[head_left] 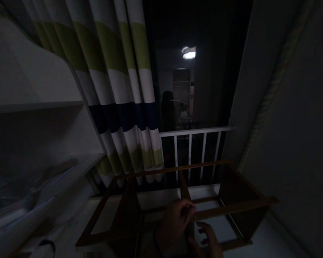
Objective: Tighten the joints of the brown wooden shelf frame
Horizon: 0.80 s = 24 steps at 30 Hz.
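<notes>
A dark brown wooden shelf frame (233, 207) with upright dividers lies on a white surface (258, 247) by the window. My left hand (174, 223) is closed around the frame's front rail where the middle divider (183, 186) meets it; a dark band circles the wrist. My right hand (209, 240) sits just below and to the right of the left, fingers apart and pointing left beside the divider, holding nothing that I can see. The room is very dark, so fine detail is lost.
A striped white, green and navy curtain (118, 89) hangs at the left of a dark window (193, 89) showing a lamp's reflection. A white railing (196, 132) runs behind the frame. White shelves (37, 104) stand at left, a grey wall (293, 125) at right.
</notes>
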Available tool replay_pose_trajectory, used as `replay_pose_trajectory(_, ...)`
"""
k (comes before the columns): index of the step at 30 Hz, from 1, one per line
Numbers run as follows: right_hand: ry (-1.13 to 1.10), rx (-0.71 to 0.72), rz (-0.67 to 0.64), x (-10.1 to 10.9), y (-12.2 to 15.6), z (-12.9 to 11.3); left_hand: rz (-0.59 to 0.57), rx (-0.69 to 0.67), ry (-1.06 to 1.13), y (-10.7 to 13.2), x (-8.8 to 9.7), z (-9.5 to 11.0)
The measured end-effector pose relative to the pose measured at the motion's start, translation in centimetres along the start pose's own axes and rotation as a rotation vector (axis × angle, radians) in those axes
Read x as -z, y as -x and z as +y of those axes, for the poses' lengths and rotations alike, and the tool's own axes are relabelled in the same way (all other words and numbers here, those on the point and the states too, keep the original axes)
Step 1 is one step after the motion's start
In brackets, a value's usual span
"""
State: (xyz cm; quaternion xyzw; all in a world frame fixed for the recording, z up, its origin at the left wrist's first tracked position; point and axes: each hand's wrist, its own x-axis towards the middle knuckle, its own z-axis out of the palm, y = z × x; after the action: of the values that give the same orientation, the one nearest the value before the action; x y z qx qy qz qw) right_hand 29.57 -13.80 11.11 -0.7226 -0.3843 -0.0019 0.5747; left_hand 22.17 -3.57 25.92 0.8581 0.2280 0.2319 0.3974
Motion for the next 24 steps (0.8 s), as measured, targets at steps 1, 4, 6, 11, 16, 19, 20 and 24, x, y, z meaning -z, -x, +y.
replay_pose_trajectory(1, -0.013, 0.055, 0.025, -0.7, -0.2, -0.2, 0.008, 0.015, 0.024, 0.2, -0.2, 0.0)
replay_pose_trajectory(4, -0.001, 0.17, 0.098, -1.9, -1.0, -1.0, 0.014, 0.045, 0.071, 0.7, -0.6, -0.3)
replay_pose_trajectory(6, 0.017, 0.195, 0.137, -2.1, -1.3, -1.3, 0.018, 0.053, 0.083, 1.0, -0.6, -0.6)
replay_pose_trajectory(11, 0.044, 0.243, 0.162, -1.9, -1.3, -1.0, 0.02, 0.076, 0.071, 1.3, -0.4, -1.1)
replay_pose_trajectory(16, 0.062, 0.255, 0.168, -1.7, -1.2, -0.5, 0.045, 0.064, 0.057, 1.2, -0.5, -1.2)
replay_pose_trajectory(19, 0.042, 0.25, 0.13, -1.6, -1.2, -0.2, 0.025, 0.07, 0.06, 1.2, -0.7, -1.3)
replay_pose_trajectory(20, 0.034, 0.252, 0.122, -1.6, -1.2, -0.1, 0.011, 0.074, 0.06, 1.2, -0.7, -1.3)
replay_pose_trajectory(24, 0.016, 0.239, 0.09, -1.5, -1.0, 0.3, -0.03, 0.095, 0.067, 1.0, -0.9, -1.6)
